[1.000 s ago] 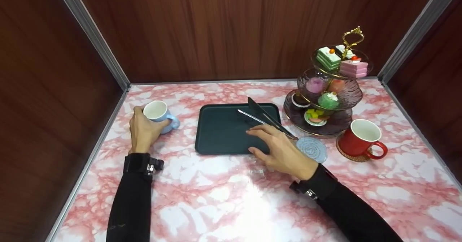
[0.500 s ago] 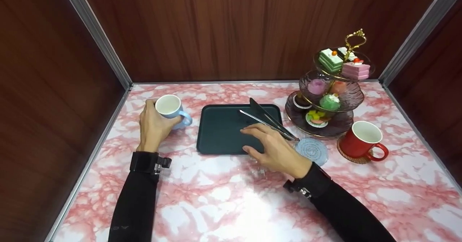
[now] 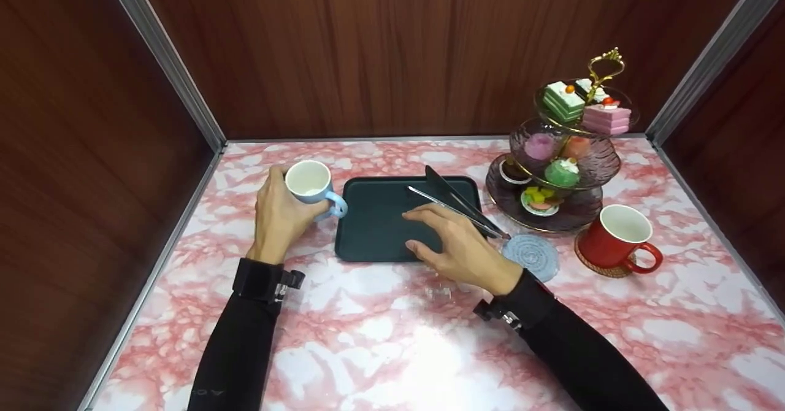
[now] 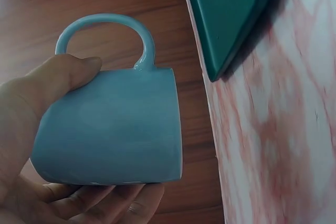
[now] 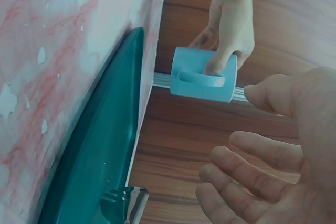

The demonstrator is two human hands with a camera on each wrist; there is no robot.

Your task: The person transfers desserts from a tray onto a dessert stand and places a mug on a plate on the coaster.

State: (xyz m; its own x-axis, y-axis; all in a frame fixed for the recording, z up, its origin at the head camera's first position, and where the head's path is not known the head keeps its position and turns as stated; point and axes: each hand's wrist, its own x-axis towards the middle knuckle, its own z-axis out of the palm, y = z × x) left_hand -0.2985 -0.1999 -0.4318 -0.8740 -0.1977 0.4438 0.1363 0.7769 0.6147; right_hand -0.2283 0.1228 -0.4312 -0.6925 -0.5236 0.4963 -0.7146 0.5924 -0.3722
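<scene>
My left hand [image 3: 279,215] grips a light blue mug [image 3: 310,184] round its body, thumb beside the handle. The left wrist view shows the mug [image 4: 110,129] held off the table, fingers under its far side. My right hand [image 3: 463,248] hovers over the front right part of a dark green tray [image 3: 374,227], fingers spread and loosely bent, holding nothing. In the right wrist view the right hand [image 5: 268,166] is apart from the tray [image 5: 100,135]. Dark tongs [image 3: 454,196] lie across the tray's right side, their near end just past its edge.
Right of the right hand lies a round blue coaster [image 3: 532,256]. A red mug [image 3: 604,245] stands on a woven coaster [image 3: 582,262]. Behind them rises a three-tier stand [image 3: 576,208] with several small cakes. Wooden panels [image 3: 368,55] enclose the marbled table [image 3: 356,349].
The left hand has lifted the blue mug and carried it right, close to the tray's left edge. The right hand has shifted slightly left over the tray.
</scene>
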